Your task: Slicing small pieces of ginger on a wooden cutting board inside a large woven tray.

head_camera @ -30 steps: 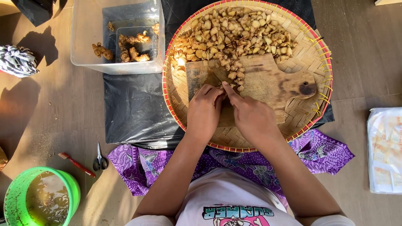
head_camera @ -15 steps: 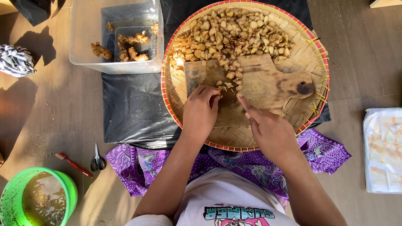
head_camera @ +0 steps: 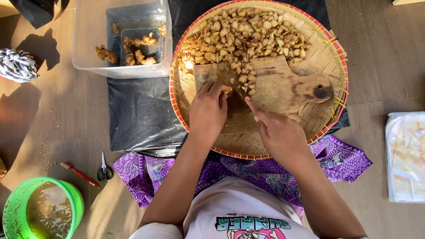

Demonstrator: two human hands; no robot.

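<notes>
At far left sit your green bucket (head_camera: 42,208), then the red toothbrush (head_camera: 79,174) and scissors (head_camera: 104,168) on the floor. The clear tub (head_camera: 88,40) of whole ginger roots stands just beside the woven tray (head_camera: 327,53). Your left hand (head_camera: 209,111) is pinched around a small ginger piece (head_camera: 228,90) on the wooden cutting board (head_camera: 283,86). Your right hand (head_camera: 276,130) rests nearby, forefinger extended, holding nothing I can see. Chopped ginger pieces (head_camera: 243,33) crowd the board's far edge. A plastic packet (head_camera: 405,155) lies far right.

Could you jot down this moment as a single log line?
left hand: on cutting board, fingertips at chopped root pieces | right hand: forefinger extended over board | woven tray: heaped with pieces
</notes>
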